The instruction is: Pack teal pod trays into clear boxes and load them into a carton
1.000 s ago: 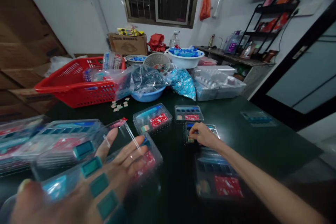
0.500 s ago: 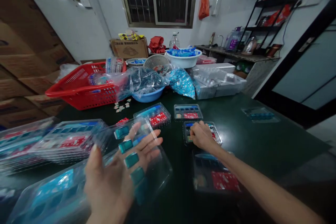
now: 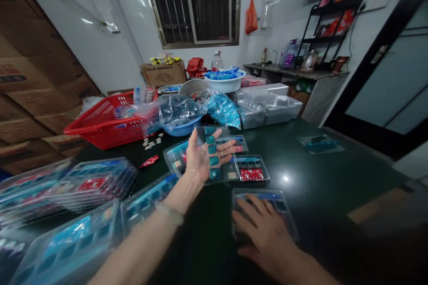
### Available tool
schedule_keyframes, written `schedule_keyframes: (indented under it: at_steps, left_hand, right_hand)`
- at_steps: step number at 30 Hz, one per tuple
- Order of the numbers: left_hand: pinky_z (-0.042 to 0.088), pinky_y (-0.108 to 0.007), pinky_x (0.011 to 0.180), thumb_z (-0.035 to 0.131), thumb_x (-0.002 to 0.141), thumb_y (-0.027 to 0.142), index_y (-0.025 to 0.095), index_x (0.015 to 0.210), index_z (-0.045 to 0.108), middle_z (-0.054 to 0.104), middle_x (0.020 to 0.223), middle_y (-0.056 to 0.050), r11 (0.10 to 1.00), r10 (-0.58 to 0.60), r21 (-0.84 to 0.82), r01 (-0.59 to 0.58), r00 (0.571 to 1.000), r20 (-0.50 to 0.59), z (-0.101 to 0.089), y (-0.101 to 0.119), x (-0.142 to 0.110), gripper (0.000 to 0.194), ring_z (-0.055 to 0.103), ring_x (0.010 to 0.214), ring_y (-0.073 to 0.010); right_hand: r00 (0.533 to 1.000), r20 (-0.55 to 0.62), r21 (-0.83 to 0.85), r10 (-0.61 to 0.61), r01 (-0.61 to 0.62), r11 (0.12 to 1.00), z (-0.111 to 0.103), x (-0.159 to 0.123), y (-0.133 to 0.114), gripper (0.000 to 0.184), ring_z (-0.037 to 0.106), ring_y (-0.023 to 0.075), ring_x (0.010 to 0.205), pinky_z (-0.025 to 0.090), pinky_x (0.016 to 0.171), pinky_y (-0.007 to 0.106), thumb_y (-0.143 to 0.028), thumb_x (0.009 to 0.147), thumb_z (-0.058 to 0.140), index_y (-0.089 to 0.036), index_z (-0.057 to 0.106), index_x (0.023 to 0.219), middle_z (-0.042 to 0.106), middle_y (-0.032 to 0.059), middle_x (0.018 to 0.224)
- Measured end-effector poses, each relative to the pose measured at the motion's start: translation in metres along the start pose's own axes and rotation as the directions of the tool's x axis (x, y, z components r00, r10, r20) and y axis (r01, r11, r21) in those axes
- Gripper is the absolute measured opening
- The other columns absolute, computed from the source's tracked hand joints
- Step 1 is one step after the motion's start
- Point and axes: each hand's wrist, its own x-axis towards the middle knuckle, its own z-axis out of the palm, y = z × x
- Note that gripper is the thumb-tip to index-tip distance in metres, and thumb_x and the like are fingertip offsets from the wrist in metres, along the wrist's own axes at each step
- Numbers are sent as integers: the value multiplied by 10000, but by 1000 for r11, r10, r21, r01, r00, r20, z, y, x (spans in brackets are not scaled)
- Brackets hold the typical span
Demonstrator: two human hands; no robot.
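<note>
My left hand (image 3: 199,160) holds a clear plastic tray with a row of teal squares (image 3: 213,148), its thumb raised and its fingers stretched along the plastic. This piece hovers over or rests against the filled trays behind it; I cannot tell which. Nearest to it is a clear tray with a red patterned packet (image 3: 252,174). Closer to me, my right hand (image 3: 262,227) lies spread over another filled tray (image 3: 282,205), fingers apart. That hand covers most of the tray's contents.
Stacked filled trays (image 3: 95,182) stand at the left, with a red packet (image 3: 150,161) and small pale pieces beyond. A red basket (image 3: 96,131), a blue basin (image 3: 183,128) and clear packaging (image 3: 270,113) line the back. Another clear tray (image 3: 321,144) lies far right.
My left hand has moved forward and right with the clear tray. My right hand has come back from a farther tray to the nearer one, its fingers now spread. The view has shifted slightly.
</note>
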Motion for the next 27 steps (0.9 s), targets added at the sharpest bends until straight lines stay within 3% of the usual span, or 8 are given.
schedule_keyframes:
  at_steps: [3,5,8,12,15,18,22,27]
  left_hand:
    - [464,-461,755,245,745,707,152,1291,368,588,1116,-189,900,37,434,-45,999,27,6,-2,21,789,590,959,-320]
    - [473,-434,721,172,790,661,124,1306,342,592,1108,-183,650,112,749,-128,991,72,14,-5,32,764,598,929,-301]
    - [448,-395,788,318,799,608,115,1289,384,582,1132,-154,341,101,920,-195,980,170,27,-15,47,699,562,995,-284]
    - [361,-431,886,612,629,583,207,1231,495,595,1092,-97,16,-16,963,-270,963,270,40,-45,64,720,513,1029,-308]
    - [260,-530,917,666,532,598,237,1218,513,545,1127,-127,-247,-53,918,-309,951,306,38,-68,72,790,444,1061,-368]
    - [247,-554,891,653,513,620,224,1212,516,525,1098,-158,-434,-65,852,-292,954,293,29,-84,75,815,423,1044,-391]
    - [252,-547,884,561,545,712,228,1232,486,507,1104,-172,-575,-74,778,-253,963,259,12,-92,72,843,414,1056,-395]
    - [153,-593,926,359,606,805,209,1328,349,355,1307,-226,-642,-106,724,-253,964,243,-4,-100,67,936,277,1196,-433]
  right_hand:
    - [999,-38,-58,-16,13,998,25,-16,0,593,358,303,1184,338,916,468,-436,680,692,-266,469,1202,477,25,1275]
    - [998,-55,-83,-8,3,997,33,-22,5,513,382,284,1171,355,905,448,-379,729,661,-270,476,1194,486,12,1268]
    - [997,-70,-108,-13,5,994,33,-30,13,405,404,254,1160,360,904,428,-315,804,582,-281,476,1193,489,-7,1264]
    - [997,-83,-134,5,-16,991,27,-40,23,364,412,249,1153,365,887,420,-298,824,551,-286,486,1182,494,-11,1257]
    - [994,-103,-156,29,-45,987,22,-49,31,337,428,254,1133,371,858,416,-286,820,547,-281,508,1155,506,-9,1246]
    - [993,-104,-154,56,-72,985,15,-59,38,318,429,250,1131,363,851,411,-272,824,537,-274,519,1142,511,-8,1244]
    - [989,-111,-132,95,-109,985,5,-69,44,319,419,240,1144,353,861,406,-246,823,529,-274,523,1141,517,-13,1237]
    - [993,-63,-148,104,-112,983,-5,-68,45,343,432,246,1133,375,843,411,-178,806,505,-263,529,1137,523,0,1230]
